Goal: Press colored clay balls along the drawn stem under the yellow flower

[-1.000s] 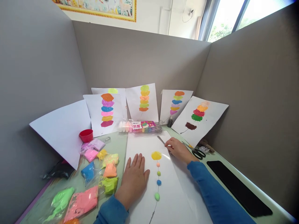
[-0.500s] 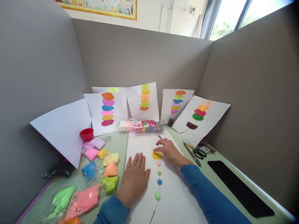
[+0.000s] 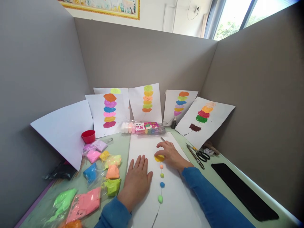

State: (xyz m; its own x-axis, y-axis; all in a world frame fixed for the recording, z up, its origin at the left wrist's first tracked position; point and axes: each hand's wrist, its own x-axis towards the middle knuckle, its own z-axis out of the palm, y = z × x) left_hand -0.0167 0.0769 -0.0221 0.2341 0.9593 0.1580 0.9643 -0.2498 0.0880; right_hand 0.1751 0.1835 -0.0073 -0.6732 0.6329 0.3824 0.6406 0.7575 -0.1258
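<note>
My left hand (image 3: 137, 182) lies flat on a white sheet of paper (image 3: 144, 145), palm down, with its fingers stretched out. My right hand (image 3: 169, 153) is over the upper part of the sheet, fingers bent and apart, touching a flattened yellow piece of clay (image 3: 159, 158). Below it, along a thin drawn line, sit small clay balls: an orange ball (image 3: 161, 166), a lime ball (image 3: 162, 175), a blue ball (image 3: 162, 184) and a green ball (image 3: 160, 199). The tip of a thin grey tool (image 3: 162, 139) shows behind my right hand; the rest is hidden.
On the left lie several bags of coloured clay (image 3: 86, 202) and a red cup (image 3: 88, 136). A clay package (image 3: 147, 126) lies beyond the sheet, before propped-up pictures (image 3: 152, 107). Scissors (image 3: 203, 155), a pen (image 3: 197, 158) and a black strip (image 3: 244, 191) are at right. Grey panels (image 3: 147, 57) surround the table.
My right hand has shifted slightly left and covers more of the yellow clay. My left hand stays in place.
</note>
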